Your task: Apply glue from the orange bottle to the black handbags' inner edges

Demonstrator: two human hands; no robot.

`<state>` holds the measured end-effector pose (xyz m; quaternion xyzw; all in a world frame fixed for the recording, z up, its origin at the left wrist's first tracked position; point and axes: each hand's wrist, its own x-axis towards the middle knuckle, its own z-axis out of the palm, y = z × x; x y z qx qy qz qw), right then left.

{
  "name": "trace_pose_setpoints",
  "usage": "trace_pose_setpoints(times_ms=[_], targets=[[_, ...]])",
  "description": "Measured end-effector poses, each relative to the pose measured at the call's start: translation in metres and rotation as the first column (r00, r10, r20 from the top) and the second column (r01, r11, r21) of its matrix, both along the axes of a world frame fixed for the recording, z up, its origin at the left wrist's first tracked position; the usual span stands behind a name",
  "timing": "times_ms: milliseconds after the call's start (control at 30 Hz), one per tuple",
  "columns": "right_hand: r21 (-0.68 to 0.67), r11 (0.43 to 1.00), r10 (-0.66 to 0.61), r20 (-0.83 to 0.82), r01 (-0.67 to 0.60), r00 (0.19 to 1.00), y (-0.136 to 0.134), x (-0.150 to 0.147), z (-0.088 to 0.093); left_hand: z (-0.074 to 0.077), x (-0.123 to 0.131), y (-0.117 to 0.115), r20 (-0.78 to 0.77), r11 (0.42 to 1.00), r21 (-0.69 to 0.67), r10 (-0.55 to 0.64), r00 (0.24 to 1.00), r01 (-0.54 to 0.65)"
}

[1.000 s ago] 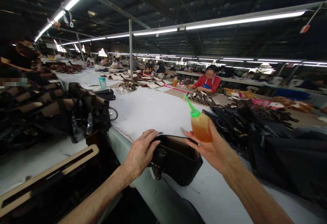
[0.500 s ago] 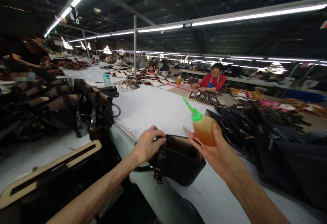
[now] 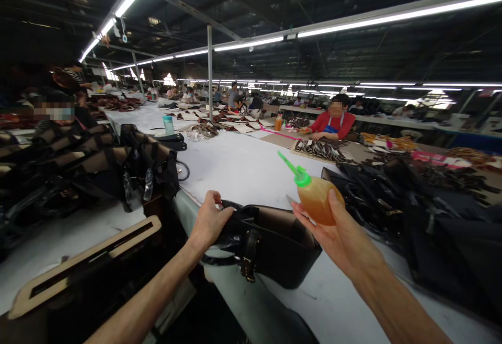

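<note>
A black handbag [image 3: 280, 255] with a tan lining, its top open, rests on the edge of the pale worktable in front of me. My left hand [image 3: 212, 221] is closed on the bag's left end, thumb and fingers pinching the black edge. A dark strap with small metal fittings [image 3: 250, 255] hangs down the bag's near side. My right hand [image 3: 345, 242] holds a squeeze bottle [image 3: 319, 200] of amber liquid above the bag's right end. Its green spout points up and left. A thin pale pointed piece [image 3: 291, 200] sticks out by my right fingertips; its other end is hidden.
Black bags [image 3: 94, 156] crowd the left table, and more black pieces [image 3: 396, 203] lie at right. A tan frame-shaped piece [image 3: 90, 260] is at lower left. Beyond stand a teal bottle [image 3: 168, 125] and a metal post [image 3: 210, 72]. A person in red [image 3: 333, 122] sits across the table.
My left hand has shifted left along the bag's edge, and more of the bag's left end shows. The squeeze bottle stays in my right hand. The view has moved slightly.
</note>
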<state>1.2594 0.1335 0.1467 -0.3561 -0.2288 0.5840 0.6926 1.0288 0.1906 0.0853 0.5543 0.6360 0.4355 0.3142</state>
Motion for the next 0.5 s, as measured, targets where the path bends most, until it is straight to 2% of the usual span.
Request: trace_pose_setpoints(times_ms=[67,100,133,167,267,333,400,500], targets=[[0.013,1.0,0.001,0.004,-0.001,1.0,0.0,0.0,0.0,0.006,-0.003,-0.002,-0.247,0.98,0.194,0.095,0.964,-0.047],[0.015,1.0,0.004,0.003,-0.004,1.0,0.0,0.0,0.0,0.01,-0.002,-0.005,-0.339,0.958,0.285,0.122,0.933,-0.022],[0.012,1.0,0.008,0.002,-0.009,1.0,-0.001,0.001,0.0,0.016,0.001,-0.009,-0.408,0.944,0.33,0.12,0.905,0.023],[0.008,1.0,0.012,0.004,-0.012,1.0,-0.001,0.0,0.0,0.022,0.006,-0.013,-0.457,0.946,0.315,0.086,0.885,0.071],[0.02,0.999,0.028,0.038,-0.028,0.999,-0.002,-0.001,0.0,0.04,0.024,-0.021,-0.56,0.99,0.048,-0.084,0.824,0.134],[0.039,0.998,0.049,0.066,-0.051,0.997,-0.003,-0.004,0.001,0.048,0.034,-0.02,-0.639,0.986,-0.104,-0.165,0.751,0.128],[0.056,0.995,0.072,0.103,-0.078,0.992,-0.003,-0.006,0.001,0.051,0.036,-0.012,-0.654,0.964,-0.211,-0.264,0.709,0.163],[0.07,0.993,0.086,0.161,-0.098,0.983,-0.004,-0.009,0.002,0.046,0.028,0.006,-0.479,0.865,-0.435,-0.457,0.75,0.25]])
